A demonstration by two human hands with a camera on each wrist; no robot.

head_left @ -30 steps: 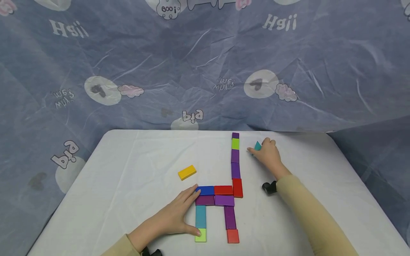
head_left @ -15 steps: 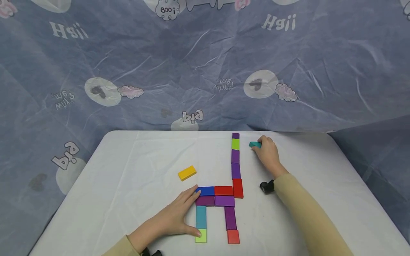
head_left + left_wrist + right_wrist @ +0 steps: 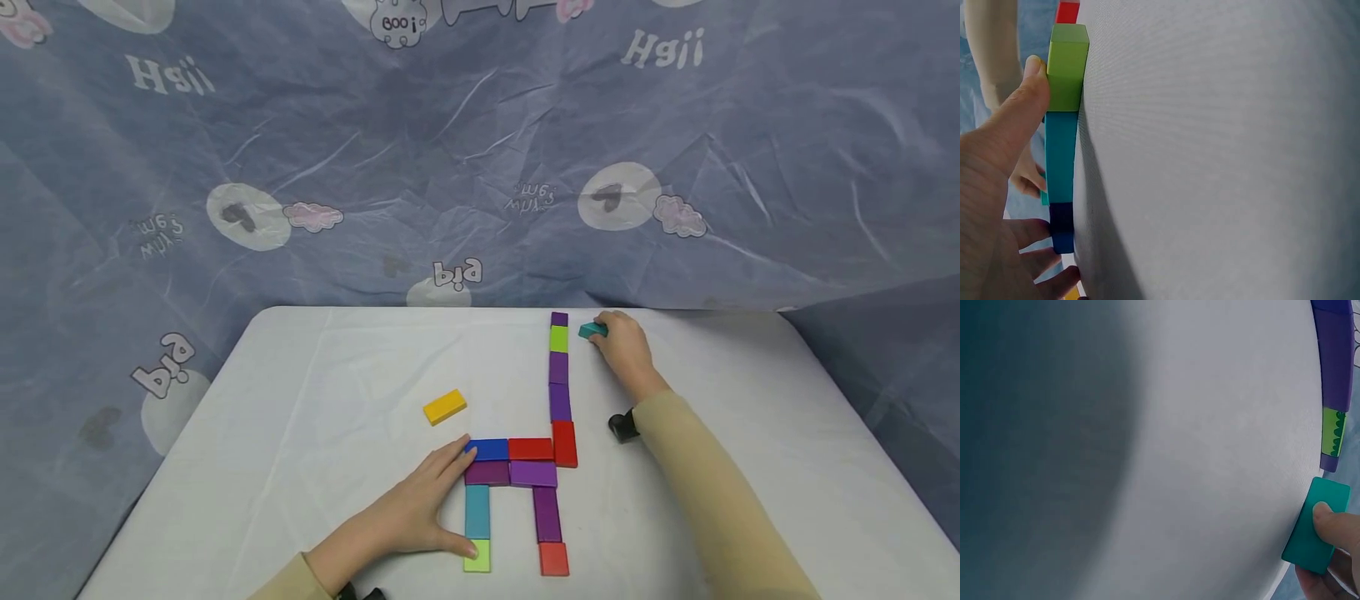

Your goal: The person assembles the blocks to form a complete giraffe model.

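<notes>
My right hand (image 3: 628,354) pinches a teal triangular block (image 3: 591,331) between thumb and fingers, just right of the far end of a column of blocks. In the right wrist view, the thumb lies on the block's broad teal face (image 3: 1310,531). The column ends in a small purple block (image 3: 559,318) above a lime block (image 3: 558,338). My left hand (image 3: 412,508) rests beside the figure's left side, fingers spread. Its fingertips touch the blue block (image 3: 491,450), and its thumb touches the light green block (image 3: 477,562) below a light blue block (image 3: 477,512).
A loose yellow block (image 3: 445,407) lies left of the column. Purple blocks (image 3: 533,474) and red blocks (image 3: 565,443) form the rest of the figure on the white table (image 3: 337,375). A printed blue-grey cloth (image 3: 480,150) hangs behind the table's far edge.
My right hand has turned the teal block and brought it a little farther back and left, closer to the column's far end. My left hand stays in place against the blocks.
</notes>
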